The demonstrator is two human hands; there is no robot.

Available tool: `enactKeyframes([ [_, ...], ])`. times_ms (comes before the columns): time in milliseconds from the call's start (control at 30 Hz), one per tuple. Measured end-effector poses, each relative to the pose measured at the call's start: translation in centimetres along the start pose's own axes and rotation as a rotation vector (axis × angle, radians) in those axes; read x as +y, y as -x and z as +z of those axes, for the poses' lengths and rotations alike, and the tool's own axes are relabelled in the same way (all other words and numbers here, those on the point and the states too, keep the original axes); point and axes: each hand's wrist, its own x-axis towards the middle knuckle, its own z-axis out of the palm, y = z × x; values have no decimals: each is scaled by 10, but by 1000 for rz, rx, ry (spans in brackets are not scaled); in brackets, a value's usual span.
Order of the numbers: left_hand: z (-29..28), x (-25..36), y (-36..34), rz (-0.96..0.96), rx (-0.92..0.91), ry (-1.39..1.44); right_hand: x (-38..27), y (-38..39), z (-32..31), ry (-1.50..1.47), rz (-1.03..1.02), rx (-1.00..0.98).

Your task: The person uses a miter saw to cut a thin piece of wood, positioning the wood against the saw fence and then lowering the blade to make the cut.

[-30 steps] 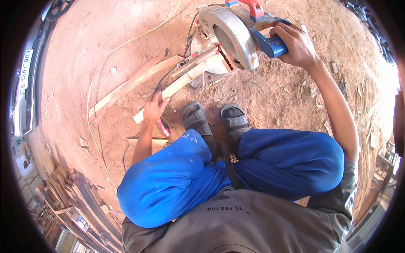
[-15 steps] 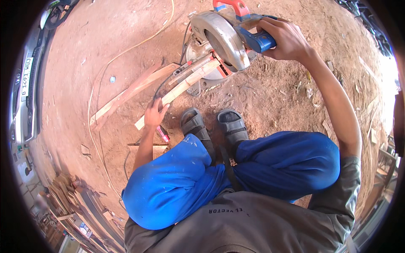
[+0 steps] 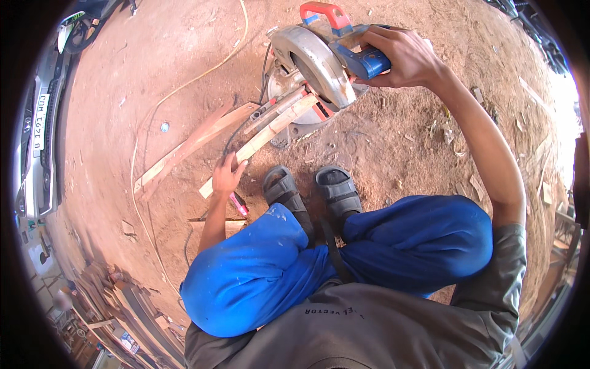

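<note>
A miter saw with a grey metal blade guard (image 3: 319, 64) and a red carry handle (image 3: 326, 13) stands on the ground ahead of me. My right hand (image 3: 405, 58) wraps round its blue grip (image 3: 372, 63). Across the saw's base, against the fence, lies a pale wooden strip (image 3: 264, 138), its far end at the guard. My left hand (image 3: 228, 175) holds the strip near its closer end, fingers over the top. The guard hides the blade, so I cannot tell whether it touches the wood. Beside my left wrist lies a pink and red tool (image 3: 238, 204), partly hidden.
Longer planks (image 3: 190, 147) lie left of the saw on dusty ground, near a pale cable (image 3: 163, 101). Both sandalled feet (image 3: 338, 187) are close to the saw base. Stacked boards (image 3: 132, 313) fill the lower left, and a parked car (image 3: 43, 135) stands at the left edge.
The view has shifted slightly, so the saw, strip and feet appear a little lower. Both hands keep the same holds; I see no clear movement of the wood along the saw.
</note>
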Motion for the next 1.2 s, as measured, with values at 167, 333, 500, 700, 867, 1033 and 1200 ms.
enactKeyframes([
  [167, 1, 0, -1, -16, -15, 8, 3, -2, -1, 20, 3, -23],
  [333, -2, 2, -2, -12, -11, 21, 4, -1, 2, 11, -2, 2],
  [500, -1, 2, -5, -17, -8, 6, 3, -2, 0, -15, -1, 15],
  [700, -3, 9, -12, -36, -42, 5, 0, -5, -7, 7, 20, -30],
  [867, 1, 10, -4, -30, -6, 47, 4, -9, -8, -29, -32, -22],
  [1033, 3, 34, 22, -24, -39, 58, 2, -14, 2, -98, -106, 39],
  [1200, 15, 83, 38, 33, -66, 102, -1, -14, -2, -116, -90, 21],
])
